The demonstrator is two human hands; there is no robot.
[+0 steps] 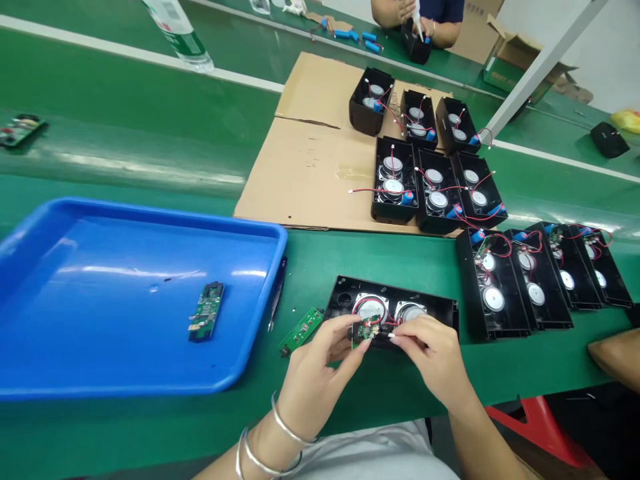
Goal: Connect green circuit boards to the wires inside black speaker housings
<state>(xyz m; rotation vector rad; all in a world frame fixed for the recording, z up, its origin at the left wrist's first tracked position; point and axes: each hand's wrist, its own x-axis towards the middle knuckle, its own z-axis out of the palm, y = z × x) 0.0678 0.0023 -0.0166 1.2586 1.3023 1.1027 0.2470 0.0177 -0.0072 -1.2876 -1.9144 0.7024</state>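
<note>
Just in front of me lies a black speaker housing (440,308) with two round speaker drivers and red wires inside. Over its near edge my left hand (325,363) is closed on a small green circuit board (364,331), pinched between thumb and fingers. Close to that board's right side, my right hand (433,353) pinches a small white wire connector (391,335) between thumb and forefinger. From here I cannot tell whether the connector touches the board. Left of the housing, a longer green circuit board (303,331) rests on the table.
A blue tray (125,380) holding one circuit board (206,312) is at left, with tweezers (277,293) beside it. Several open speaker housings stand on cardboard (300,160) and at right (493,320). A bottle (183,37) stands behind. Across the table a person (440,17) works.
</note>
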